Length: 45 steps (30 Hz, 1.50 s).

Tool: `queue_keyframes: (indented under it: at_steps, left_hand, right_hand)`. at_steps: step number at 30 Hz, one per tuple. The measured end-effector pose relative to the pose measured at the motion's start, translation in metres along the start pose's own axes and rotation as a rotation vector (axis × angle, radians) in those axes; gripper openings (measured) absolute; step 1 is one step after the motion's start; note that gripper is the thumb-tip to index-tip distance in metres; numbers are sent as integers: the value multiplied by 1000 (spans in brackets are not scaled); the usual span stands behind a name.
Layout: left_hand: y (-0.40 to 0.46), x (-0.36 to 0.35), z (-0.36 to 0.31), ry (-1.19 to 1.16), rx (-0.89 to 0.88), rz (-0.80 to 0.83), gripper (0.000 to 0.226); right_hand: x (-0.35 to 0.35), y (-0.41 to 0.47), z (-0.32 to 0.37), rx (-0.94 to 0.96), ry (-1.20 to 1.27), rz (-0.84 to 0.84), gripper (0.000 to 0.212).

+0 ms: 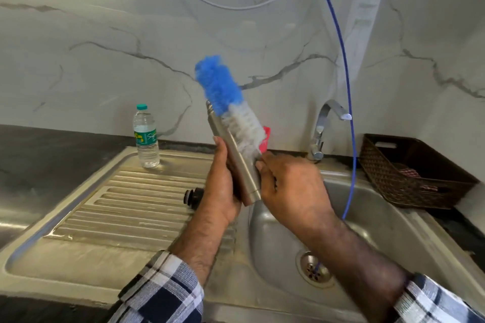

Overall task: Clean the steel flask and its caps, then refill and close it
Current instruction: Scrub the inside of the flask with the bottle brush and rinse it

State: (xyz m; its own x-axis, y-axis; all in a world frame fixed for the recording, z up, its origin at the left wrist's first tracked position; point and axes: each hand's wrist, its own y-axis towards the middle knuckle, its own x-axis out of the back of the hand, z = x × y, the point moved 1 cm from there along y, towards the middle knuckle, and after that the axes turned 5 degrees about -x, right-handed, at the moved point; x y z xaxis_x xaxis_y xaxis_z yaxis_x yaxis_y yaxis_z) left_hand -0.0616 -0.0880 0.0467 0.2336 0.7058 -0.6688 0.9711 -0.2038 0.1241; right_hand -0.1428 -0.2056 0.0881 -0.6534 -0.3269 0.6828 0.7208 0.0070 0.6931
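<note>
My left hand (220, 186) grips the steel flask (240, 162) around its lower body, holding it tilted above the sink's left rim with its open mouth pointing up and away. My right hand (291, 186) holds a bottle brush (228, 102) by its handle. The brush's blue and white bristles lie along the outside of the flask, reaching past its mouth. A black cap (193, 195) lies on the ribbed drainboard (126, 207), just left of my left wrist.
A plastic water bottle (146, 136) with a green cap stands at the drainboard's back. The steel sink basin (341, 217) lies below my right arm, with a tap (324, 128) behind it. A blue hose (350, 123) hangs into the basin. A brown wicker basket (412, 173) sits at right.
</note>
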Motion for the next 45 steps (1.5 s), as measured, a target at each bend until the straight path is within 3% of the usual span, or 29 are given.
queue_keyframes:
  at_steps: [5, 7, 11, 15, 19, 21, 27, 35, 39, 42, 45]
  left_hand:
    - [11, 15, -18, 1, -53, -130, 43]
    - [14, 19, -21, 15, -69, -172, 36]
    - [2, 8, -4, 13, 12, -83, 71]
    - [-6, -1, -4, 39, 13, -24, 84]
    - [13, 14, -29, 21, -130, -91, 63]
    - [16, 19, -35, -16, -115, -100, 53]
    - [-3, 9, -6, -47, 25, -30, 69]
    - [15, 23, -38, -99, -60, -88, 69]
    - [7, 17, -22, -19, -46, -32, 78]
    - [-3, 8, -12, -5, -21, 27, 82]
    - [0, 14, -22, -59, -65, -28, 77]
  right_hand:
    - [7, -80, 6, 25, -105, 175, 12]
    - [10, -80, 3, 2, -144, 146, 16]
    - [1, -18, 14, -44, -156, 100, 12]
    - [3, -7, 12, -85, -107, 137, 13]
    - [17, -88, 10, -62, -85, 219, 10]
    - [18, -89, 11, -42, -100, 174, 10]
    - [5, 6, 24, -95, -75, 134, 13]
    - [14, -86, 6, -72, -85, 206, 13]
    - [9, -33, 21, -36, -52, 133, 8]
    - [8, 9, 31, -82, -16, 112, 20]
    - [5, -13, 15, -109, -32, 179, 19]
